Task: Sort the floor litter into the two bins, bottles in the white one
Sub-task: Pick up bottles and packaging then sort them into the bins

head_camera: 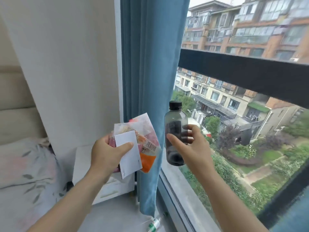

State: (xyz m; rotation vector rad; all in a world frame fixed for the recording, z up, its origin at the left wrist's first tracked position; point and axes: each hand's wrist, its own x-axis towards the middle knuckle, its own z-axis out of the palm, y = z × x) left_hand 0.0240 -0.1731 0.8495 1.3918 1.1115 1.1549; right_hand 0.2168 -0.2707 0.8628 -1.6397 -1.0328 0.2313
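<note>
My right hand (192,148) grips a dark, see-through plastic bottle (174,131) with a black cap, held upright in front of the window. My left hand (108,153) clutches a bundle of litter: a white paper card (128,153) on top of several crumpled snack wrappers (143,131), one with an orange corner and a barcode. A clear bottle with a green label (154,224) lies on the floor by the curtain's hem. Neither bin is in view.
A blue curtain (147,64) hangs between my hands and the wall. A white bedside cabinet (83,164) stands below my left hand. A bed with a floral pillow (25,164) is at the left. The large window (250,131) and its sill (184,190) run along the right.
</note>
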